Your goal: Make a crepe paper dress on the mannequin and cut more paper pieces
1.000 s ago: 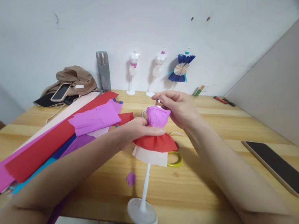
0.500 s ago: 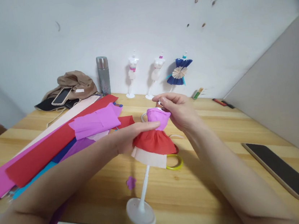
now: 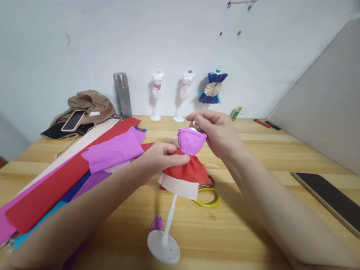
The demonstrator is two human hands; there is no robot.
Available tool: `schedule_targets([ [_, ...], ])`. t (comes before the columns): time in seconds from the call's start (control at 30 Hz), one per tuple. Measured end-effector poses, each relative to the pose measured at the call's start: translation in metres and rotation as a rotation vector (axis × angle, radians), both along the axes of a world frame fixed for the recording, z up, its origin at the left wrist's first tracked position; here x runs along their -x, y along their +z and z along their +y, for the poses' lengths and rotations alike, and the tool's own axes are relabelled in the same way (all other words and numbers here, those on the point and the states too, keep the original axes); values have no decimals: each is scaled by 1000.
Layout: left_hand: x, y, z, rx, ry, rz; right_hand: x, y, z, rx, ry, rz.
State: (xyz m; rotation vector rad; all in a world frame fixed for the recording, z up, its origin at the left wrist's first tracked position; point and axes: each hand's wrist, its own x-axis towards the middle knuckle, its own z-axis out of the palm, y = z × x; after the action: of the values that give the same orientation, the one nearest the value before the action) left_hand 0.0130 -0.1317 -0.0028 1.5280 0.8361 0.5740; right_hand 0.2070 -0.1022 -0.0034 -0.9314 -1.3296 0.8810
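Both hands hold a small white dress form [image 3: 170,221] on a stand, tilted with its round base toward me. It wears a pink paper bodice [image 3: 191,141], a red gathered skirt [image 3: 192,170] and a pale layer [image 3: 180,186] below that. My left hand [image 3: 166,156] is closed around the waist, thumb lying on the top of the red skirt. At the neck, my right hand [image 3: 213,126] pinches the top of the form, where a small brown piece [image 3: 193,125] shows. Behind the skirt, scissors with a yellow handle loop [image 3: 210,203] lie partly hidden. A purple flower [image 3: 157,222] sits near the base.
Colored paper sheets [image 3: 65,188] cover the left of the table. A phone [image 3: 339,205] lies at the right. Along the wall stand a flask [image 3: 123,96], two bare dress forms [image 3: 158,91] and one in blue paper [image 3: 215,89]. A brown cloth [image 3: 92,104] lies back left.
The dress form's base has swung up and slightly left. My left thumb has moved down from the pink bodice to the top of the red skirt. My right hand stays at the neck.
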Motion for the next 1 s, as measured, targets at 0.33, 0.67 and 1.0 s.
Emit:
schedule_targets([
  [0.33,11,13,10,-52,152,17,-11,10,0,-89,-73,48],
  [0.67,31,-7,40,-239,-242,367,-26,24,-6,-212,-185,15],
  [1.0,7,-37,24,22,-546,150,-63,15,17,-249,-291,113],
])
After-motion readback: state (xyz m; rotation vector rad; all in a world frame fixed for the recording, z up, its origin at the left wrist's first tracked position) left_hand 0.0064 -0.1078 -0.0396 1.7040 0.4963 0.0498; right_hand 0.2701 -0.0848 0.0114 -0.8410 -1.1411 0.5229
